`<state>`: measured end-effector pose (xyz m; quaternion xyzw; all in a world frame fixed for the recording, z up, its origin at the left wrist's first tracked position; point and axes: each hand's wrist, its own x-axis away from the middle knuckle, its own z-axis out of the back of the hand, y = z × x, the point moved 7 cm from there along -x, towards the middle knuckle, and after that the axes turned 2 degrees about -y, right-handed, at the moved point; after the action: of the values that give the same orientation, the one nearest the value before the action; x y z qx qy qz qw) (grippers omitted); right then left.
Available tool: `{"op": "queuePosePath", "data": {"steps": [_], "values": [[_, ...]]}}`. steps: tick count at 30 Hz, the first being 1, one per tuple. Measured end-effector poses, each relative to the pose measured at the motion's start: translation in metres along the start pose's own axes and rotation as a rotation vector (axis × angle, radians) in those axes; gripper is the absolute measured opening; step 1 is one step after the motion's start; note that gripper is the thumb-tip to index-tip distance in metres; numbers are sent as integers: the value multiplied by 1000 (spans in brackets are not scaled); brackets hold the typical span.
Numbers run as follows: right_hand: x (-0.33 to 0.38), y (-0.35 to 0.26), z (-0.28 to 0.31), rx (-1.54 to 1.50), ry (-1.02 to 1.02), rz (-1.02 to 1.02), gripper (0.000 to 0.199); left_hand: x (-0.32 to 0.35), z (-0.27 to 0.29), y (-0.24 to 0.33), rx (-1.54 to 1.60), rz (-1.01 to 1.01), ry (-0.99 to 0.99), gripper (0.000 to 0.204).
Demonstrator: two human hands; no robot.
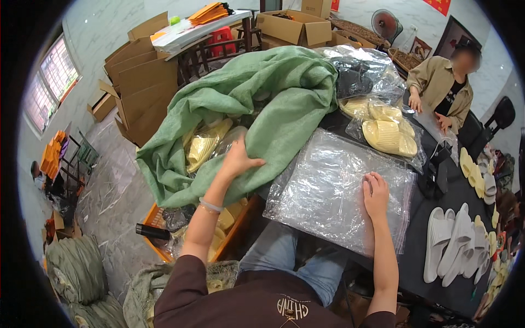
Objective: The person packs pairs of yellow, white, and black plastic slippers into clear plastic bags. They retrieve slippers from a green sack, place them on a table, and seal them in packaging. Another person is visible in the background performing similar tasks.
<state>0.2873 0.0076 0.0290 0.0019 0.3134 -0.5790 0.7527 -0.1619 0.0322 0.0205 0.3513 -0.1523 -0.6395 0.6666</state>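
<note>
My left hand [239, 157] reaches into the mouth of a large green woven sack [290, 120], thumb stretched out to the side and fingers extended. It is beside clear-wrapped pale yellow slippers [208, 143] that show inside the opening; the fingertips are partly lost against the plastic. On the dark table, my right hand [376, 194] rests with slightly bent, loose fingers on a flat stack of clear plastic bags [333, 180]. Nothing shows in its grip. Just beyond the stack lie bagged yellow slippers [387, 136].
Below my left arm stands an orange crate [240, 221] of bagged slippers. Unwrapped grey-white slippers [445, 240] and yellow ones [471, 169] line the table's right side. A person [445, 90] across the table handles clear plastic. Cardboard boxes [145, 82] stand at the back left.
</note>
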Motion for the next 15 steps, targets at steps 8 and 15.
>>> {"op": "queuePosePath", "data": {"steps": [8,15], "values": [[4,4,7,16,11,-18,25,-28,32,-7,-406,-332,354,31],[4,-1,2,-2,10,15,24,24,-102,-149,-174,-609,-40,23]]}}
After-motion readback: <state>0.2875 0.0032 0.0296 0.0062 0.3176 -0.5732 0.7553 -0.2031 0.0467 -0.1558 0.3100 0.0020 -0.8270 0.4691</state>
